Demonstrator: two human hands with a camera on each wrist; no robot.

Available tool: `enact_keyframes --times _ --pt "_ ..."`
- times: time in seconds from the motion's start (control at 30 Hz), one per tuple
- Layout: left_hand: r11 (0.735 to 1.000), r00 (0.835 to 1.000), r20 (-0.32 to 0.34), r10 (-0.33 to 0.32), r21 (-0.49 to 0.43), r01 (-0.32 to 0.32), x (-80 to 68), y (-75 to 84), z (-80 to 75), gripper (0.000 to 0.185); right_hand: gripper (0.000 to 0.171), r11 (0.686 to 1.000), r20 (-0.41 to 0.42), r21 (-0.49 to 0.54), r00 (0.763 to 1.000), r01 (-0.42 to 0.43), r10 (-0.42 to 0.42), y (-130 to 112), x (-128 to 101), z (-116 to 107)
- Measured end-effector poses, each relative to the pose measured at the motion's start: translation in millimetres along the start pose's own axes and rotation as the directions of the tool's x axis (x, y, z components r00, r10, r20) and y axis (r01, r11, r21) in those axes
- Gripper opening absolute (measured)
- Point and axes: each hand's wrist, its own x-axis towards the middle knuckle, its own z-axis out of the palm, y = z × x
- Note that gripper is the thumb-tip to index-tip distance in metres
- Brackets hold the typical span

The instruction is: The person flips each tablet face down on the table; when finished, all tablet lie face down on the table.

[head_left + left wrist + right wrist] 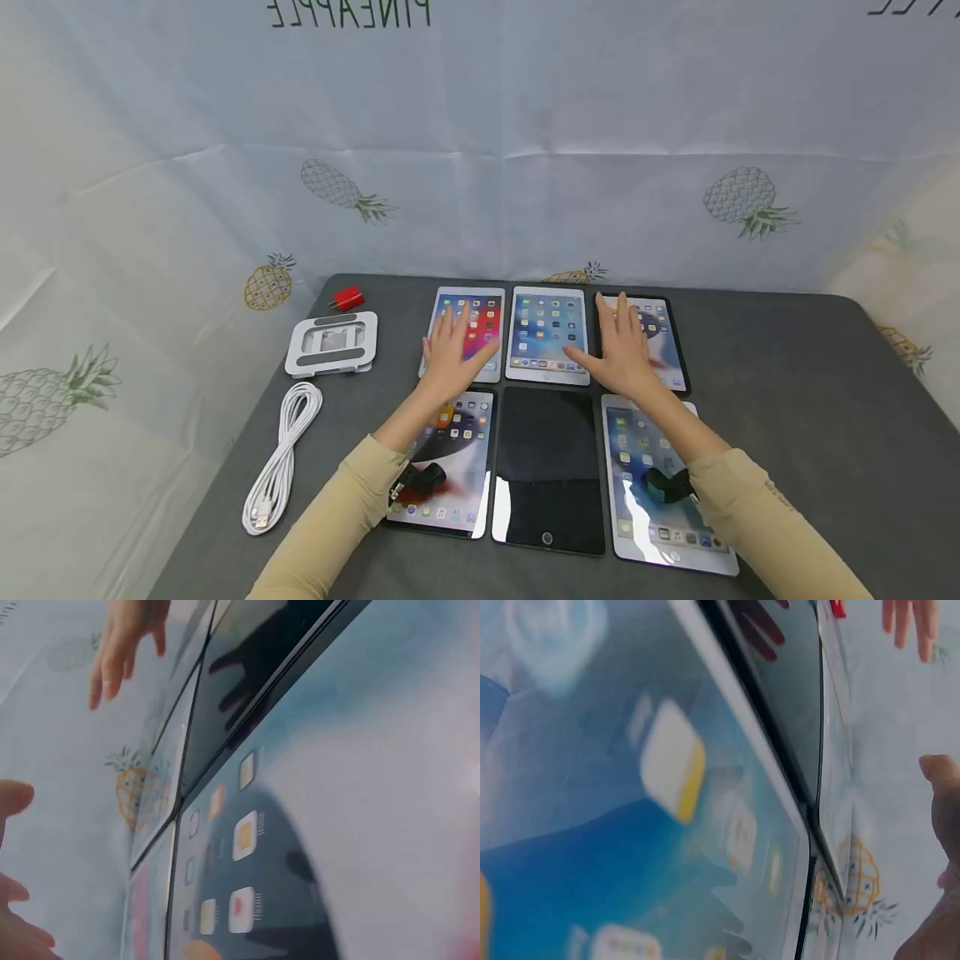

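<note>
While both arms reached forward over the grey table [787, 375], the head view showed six tablets laid in two rows of three. The left hand [453, 350] hovered flat, fingers straight and slightly spread, over the far-left tablet [480, 321]; whether it touched the screen I could not tell. The right hand [622, 350] lay the same way over the far-right tablet [663, 333], fingers loosely spread, thumb pointing toward the far-middle tablet [547, 333] between the two hands. Nearer the person sat a lit near-left tablet [457, 450], a dark tablet [547, 467] and a lit near-right tablet [637, 475]. Off to the left stood a red charger [347, 297], a white stand [332, 343] and a coiled white cable [281, 458].

From the left wrist, the near-left tablet [322, 825] filled the picture at a steep angle, and the right hand [124, 645] showed far off with fingers apart.

From the right wrist, the near-right tablet [630, 787] filled the blurred picture, with the left hand's fingertips [911, 622] at the top.
</note>
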Motion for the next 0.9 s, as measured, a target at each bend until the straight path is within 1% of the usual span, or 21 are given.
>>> enact_keyframes --times 0.07,0.13,0.23,0.37,0.43,0.5,0.57,0.63,0.7,0.73,0.77,0.83,0.9 --pt "0.997 1.000 0.006 0.001 -0.079 0.000 -8.6 -3.2 -4.4 0.080 0.097 0.997 0.022 0.068 0.999 0.023 -0.025 -6.0 -3.6 2.2" --pt "0.989 1.000 0.007 -0.015 -0.147 0.016 -17.4 -6.7 -8.8 0.075 0.093 0.990 0.050 0.132 0.998 0.040 -0.047 -13.0 -7.5 4.7" --pt "0.975 0.997 0.020 -0.073 -0.207 0.076 -31.2 -12.5 -15.4 0.068 0.084 0.979 0.082 0.196 0.993 0.063 -0.081 -24.0 -14.6 9.2" --pt "0.963 0.989 0.057 -0.139 -0.226 0.149 -49.2 -20.6 -25.9 0.064 0.071 0.959 0.113 0.261 0.984 0.108 -0.142 -41.5 -26.2 16.8" --pt "0.960 0.984 0.078 -0.157 -0.223 0.171 -57.1 -24.2 -32.2 0.063 0.066 0.941 0.151 0.324 0.977 0.097 -0.152 -51.2 -32.5 21.1" --pt "0.959 0.982 0.095 -0.164 -0.218 0.182 -63.8 -28.3 -38.7 0.062 0.062 0.918 0.212 0.393 0.966 0.054 -0.148 -60.6 -38.7 25.4" --pt "0.955 0.977 0.119 -0.179 -0.216 0.202 -69.5 -32.5 -45.2 0.061 0.060 0.888 0.283 0.460 0.949 -0.007 -0.140 -69.2 -44.6 29.5" --pt "0.952 0.969 0.144 -0.201 -0.204 0.228 -74.5 -36.8 -51.5 0.060 0.058 0.860 0.362 0.502 0.925 -0.085 -0.120 -76.0 -50.3 33.6" --pt "0.946 0.957 0.180 -0.228 -0.190 0.261 -79.2 -40.4 -57.4 0.060 0.057 0.819 0.429 0.554 0.894 -0.150 -0.127 -80.9 -54.8 36.7" --pt "0.939 0.948 0.200 -0.248 -0.190 0.286 -81.2 -41.6 -60.0 0.061 0.058 0.796 0.457 0.578 0.879 -0.181 -0.132 -82.9 -56.8 37.6" --pt "0.936 0.942 0.215 -0.259 -0.186 0.300 -83.0 -42.9 -62.5 0.060 0.058 0.771 0.487 0.600 0.862 -0.212 -0.142 -84.2 -58.5 38.5" --pt "0.924 0.926 0.251 -0.281 -0.189 0.331 -86.9 -44.5 -67.0 0.060 0.060 0.699 0.543 0.654 0.823 -0.290 -0.166 -87.0 -61.7 38.5" --pt "0.904 0.908 0.294 -0.299 -0.216 0.368 -90.7 -45.7 -70.5 0.059 0.063 0.635 0.588 0.684 0.786 -0.359 -0.189 -89.4 -64.8 37.3"
